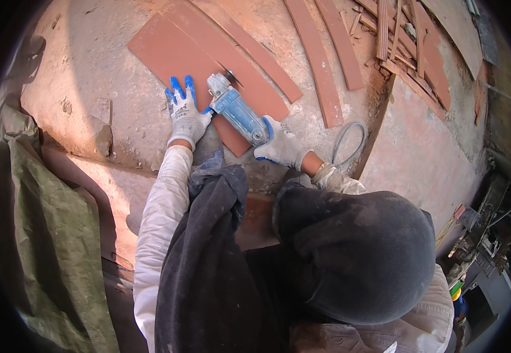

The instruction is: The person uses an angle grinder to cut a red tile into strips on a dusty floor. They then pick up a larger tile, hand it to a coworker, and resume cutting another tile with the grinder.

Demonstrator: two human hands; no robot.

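Observation:
A blue angle grinder (238, 113) with a grey head lies across a large reddish-brown slab (173, 44). Its disc (230, 75) stands at a long straight line running along the slab. My right hand (283, 144), in a grey glove with blue fingertips, is wrapped round the rear of the grinder's body. Flat on the slab's near left edge is my left hand (186, 117), gloved the same way, fingers spread and thumb beside the grinder's head. Whether that thumb touches the tool I cannot tell. A narrow strip (267, 65) of the same material lies along the slab's far right side.
Two long reddish strips (317, 70) lie to the right, with a pile of broken strips (405, 35) beyond. A grey cable loop (349, 141) rests on the dusty concrete right of my right hand. Green tarpaulin (49, 223) hangs at the left. Machinery (485, 229) stands far right.

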